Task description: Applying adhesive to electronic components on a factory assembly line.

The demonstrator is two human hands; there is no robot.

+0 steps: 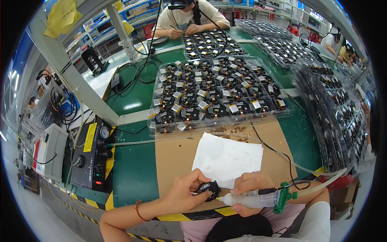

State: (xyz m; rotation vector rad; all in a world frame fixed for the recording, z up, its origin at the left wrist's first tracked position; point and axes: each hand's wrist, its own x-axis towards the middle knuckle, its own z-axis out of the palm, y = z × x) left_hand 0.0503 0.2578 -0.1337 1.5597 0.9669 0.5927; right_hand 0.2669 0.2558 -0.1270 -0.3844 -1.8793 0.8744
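Near the table's front edge, my left hand [183, 191] pinches a small round black electronic part [209, 188] between thumb and fingers. My right hand [253, 183] is wrapped round a clear dispensing syringe [262, 199] with a white front end and a green cap [284, 197]. The syringe's tip points left and meets or nearly meets the black part; contact is too small to make out. Just beyond both hands lies a white paper sheet [227, 157] on brown cardboard [173, 161]. A clear tray [151, 131] filled with several similar black parts, with silvery battery-like pieces, stands farther back.
A black dispenser box [86, 161] with a gauge stands at left, beside a metal post [76, 80]. A hose [318, 187] and black cable run from the syringe's cap. Stacked trays [322, 117] rise at right. Across the table, a person [189, 20] works by another tray.
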